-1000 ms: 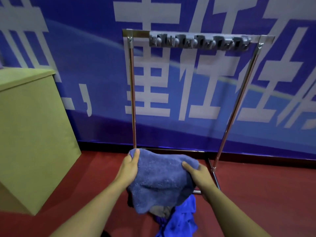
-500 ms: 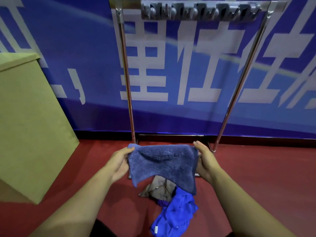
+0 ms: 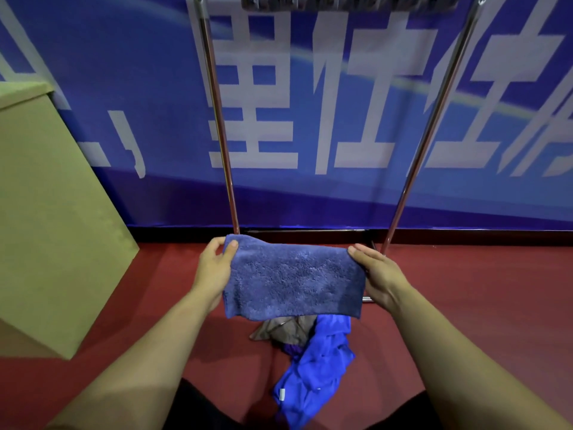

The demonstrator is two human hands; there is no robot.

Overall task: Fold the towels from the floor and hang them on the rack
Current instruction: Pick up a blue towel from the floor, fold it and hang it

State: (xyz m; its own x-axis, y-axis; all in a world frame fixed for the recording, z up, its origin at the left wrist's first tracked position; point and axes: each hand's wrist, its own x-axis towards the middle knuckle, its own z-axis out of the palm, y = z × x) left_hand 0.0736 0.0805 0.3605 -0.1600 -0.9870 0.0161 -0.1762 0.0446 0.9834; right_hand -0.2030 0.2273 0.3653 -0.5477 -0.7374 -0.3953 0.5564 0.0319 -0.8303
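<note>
A folded grey-blue fluffy towel (image 3: 291, 280) hangs stretched between my hands above the floor. My left hand (image 3: 215, 270) pinches its upper left corner, thumb on the near side. My right hand (image 3: 376, 279) grips its right edge. Below it on the red floor lie a brownish-grey towel (image 3: 286, 330) and a crumpled bright blue towel (image 3: 313, 370), partly hidden by the held towel. The metal rack stands just behind, with its left post (image 3: 217, 119) and right post (image 3: 431, 125) rising to a top bar (image 3: 347, 1) at the frame's upper edge.
A tall olive-green box (image 3: 46, 212) stands at the left, close to my left arm. A blue banner wall with white characters (image 3: 310, 88) is right behind the rack. The rack's base bar (image 3: 310, 231) runs along the floor by the wall.
The crumpled towel has been spread and pulled taut into a flat folded rectangle between my hands. The view has moved closer to the rack, whose top bar is now at the frame's edge.
</note>
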